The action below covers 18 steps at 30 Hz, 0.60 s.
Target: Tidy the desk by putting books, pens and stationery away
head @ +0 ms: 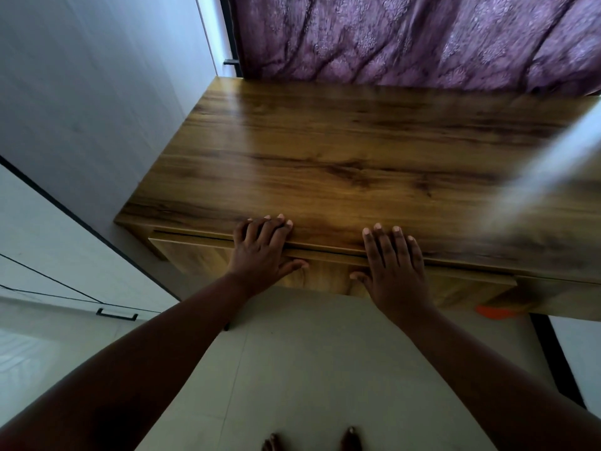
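Here the wooden desk (341, 151) fills the middle of the frame, its top bare of any books, pens or stationery that can be seen; only a pale blurred streak crosses the right edge, and what it is cannot be told. Behind it, across the upper frame, hangs a purple patterned curtain (406, 37), and a white wardrobe (65, 92) takes the left side. Below the desk lies a pale tiled floor (309, 369), with bare toes at the bottom edge.

Under the desk's front lip runs a wide drawer (325, 275), its face matching the top and looking nearly or wholly shut; a thin dark gap shows along its upper edge at centre left. It looks like stiff, smooth laminated board, likely to slide on runners, not fragile, and probably carrying some weight if things are stowed inside. No handle shows, so the top lip of the front seems the place to grip or press, evenly with both hands to keep it from skewing.

The left hand (263, 252) lies flat with fingers spread over the desk edge, thumb down on the drawer face. The right hand (395, 265) lies likewise just to its right, palm down, grasping nothing.

A small orange object (494, 311) peeks from below the desk at lower right.
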Available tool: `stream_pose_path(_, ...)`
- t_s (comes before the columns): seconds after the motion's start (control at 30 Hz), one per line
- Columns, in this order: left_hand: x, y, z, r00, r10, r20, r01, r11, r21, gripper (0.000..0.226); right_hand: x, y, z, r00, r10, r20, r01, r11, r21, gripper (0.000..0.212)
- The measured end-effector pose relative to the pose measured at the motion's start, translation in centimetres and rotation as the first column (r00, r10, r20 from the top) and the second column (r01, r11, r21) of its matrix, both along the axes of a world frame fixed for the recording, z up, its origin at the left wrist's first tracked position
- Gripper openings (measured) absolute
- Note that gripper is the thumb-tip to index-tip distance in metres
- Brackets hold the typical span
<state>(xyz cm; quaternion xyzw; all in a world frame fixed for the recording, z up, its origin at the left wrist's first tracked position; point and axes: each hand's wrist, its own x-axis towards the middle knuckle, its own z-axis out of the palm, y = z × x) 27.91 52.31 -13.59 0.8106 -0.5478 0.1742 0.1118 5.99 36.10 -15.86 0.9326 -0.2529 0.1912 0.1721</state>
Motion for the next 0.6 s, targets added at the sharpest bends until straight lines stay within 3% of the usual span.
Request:
stream_pose_path(0.23,-0.4,-0.8,-0.5,0.998,0.057,-0.029,-0.060,0.994,-0.090,0.078,0.0,-0.6,-0.9,0.996,0.054,0.076,-0.048,0.996,-0.079,0.056)
stream_pose_path(0.43,-0.6,-0.8,-0.3,0.995,0.064,-0.076,-0.068,0.996,-0.054,0.079,-0.2,-1.2,-0.6,0.995,0.084,0.052,-0.077,0.987,-0.138,0.054)
stream_pose_path(0.6,-1.0,-1.1,1.9,0.990,0.060,-0.130,-0.064,0.998,-0.024,0.077,-0.7,-2.5,1.8,0.983,0.172,-0.061,-0.172,0.985,0.003,0.060)
